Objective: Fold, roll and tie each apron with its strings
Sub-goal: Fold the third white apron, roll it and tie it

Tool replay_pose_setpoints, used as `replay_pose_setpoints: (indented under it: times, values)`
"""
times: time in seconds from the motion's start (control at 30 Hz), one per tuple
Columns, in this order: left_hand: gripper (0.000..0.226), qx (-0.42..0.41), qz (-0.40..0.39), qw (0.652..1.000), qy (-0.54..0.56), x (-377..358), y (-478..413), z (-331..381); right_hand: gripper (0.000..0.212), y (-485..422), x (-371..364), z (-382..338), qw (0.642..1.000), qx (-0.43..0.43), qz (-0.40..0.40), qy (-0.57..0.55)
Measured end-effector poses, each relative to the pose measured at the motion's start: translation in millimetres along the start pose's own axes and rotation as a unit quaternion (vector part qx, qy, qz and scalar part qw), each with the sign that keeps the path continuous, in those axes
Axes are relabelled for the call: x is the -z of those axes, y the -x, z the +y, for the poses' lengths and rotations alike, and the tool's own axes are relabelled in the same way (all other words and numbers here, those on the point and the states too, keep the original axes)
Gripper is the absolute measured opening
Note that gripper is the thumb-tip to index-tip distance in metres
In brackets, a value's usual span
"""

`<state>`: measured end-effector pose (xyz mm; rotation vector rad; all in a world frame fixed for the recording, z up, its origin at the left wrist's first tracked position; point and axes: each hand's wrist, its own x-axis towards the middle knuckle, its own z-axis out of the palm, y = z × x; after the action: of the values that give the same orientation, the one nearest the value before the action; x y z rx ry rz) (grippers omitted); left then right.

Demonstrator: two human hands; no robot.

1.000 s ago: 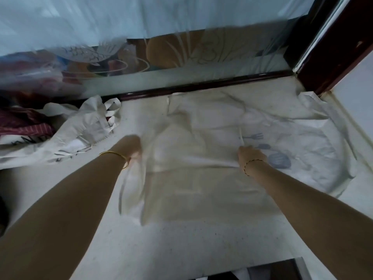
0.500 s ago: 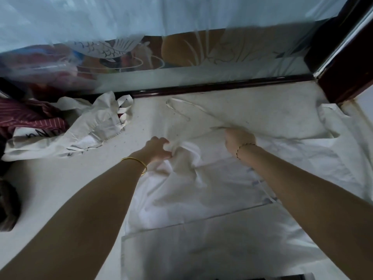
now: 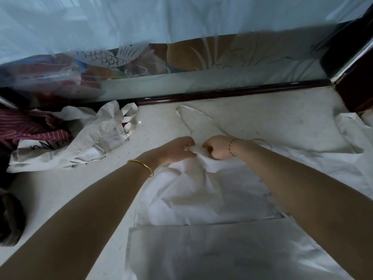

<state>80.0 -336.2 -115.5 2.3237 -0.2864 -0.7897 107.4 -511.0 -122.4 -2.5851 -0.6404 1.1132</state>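
Two hands, well apart on the cloth's edge half a second ago, have closed in and now almost meet. The left hand (image 3: 177,148) has its fingers (image 3: 188,143) curled, pinching a bunched fold of the white apron (image 3: 201,188). The right hand (image 3: 217,147) is fisted, gripping the same gather just beside them. Below the fingers, the apron's body spreads toward the person. Its strap loop (image 3: 185,120) lies flat just beyond the fingertips. Well to the left sits a crumpled apron pile (image 3: 96,138).
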Motion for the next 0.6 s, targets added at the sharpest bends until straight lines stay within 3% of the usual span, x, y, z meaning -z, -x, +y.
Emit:
replay_pose_setpoints:
  times: [0.13, 0.2, 0.3, 0.43, 0.5, 0.57, 0.6]
  values:
    - [0.019, 0.001, 0.002, 0.998, -0.061, 38, 3, 18, 0.027, 10, 22, 21, 0.998, -0.028, 0.044, -0.03]
    - [0.023, 0.069, -0.073, 0.987, -0.128, 60, 5, 19, 0.025, 16, 31, 33, 0.997, -0.036, 0.068, 0.007]
    - [0.015, 0.19, -0.2, 0.95, -0.143, 86, 10, 13, 0.018, 17, 36, 42, 0.993, -0.065, 0.068, 0.066]
    - [0.025, 0.267, -0.292, 0.911, -0.115, 105, 10, 3, 0.022, 18, 47, 35, 0.985, -0.107, -0.001, 0.137]
    - [0.031, 0.273, -0.233, 0.897, -0.26, 107, 2, 0, 0.019, 14, 50, 30, 0.971, -0.13, 0.061, 0.188]
    - [0.028, 0.231, -0.037, 0.869, -0.437, 99, -8, -5, 0.013, 5, 49, 27, 0.919, -0.154, 0.276, 0.235]
    - [0.033, 0.216, 0.063, 0.844, -0.487, 94, -9, -4, 0.022, 2, 48, 25, 0.884, -0.166, 0.372, 0.229]
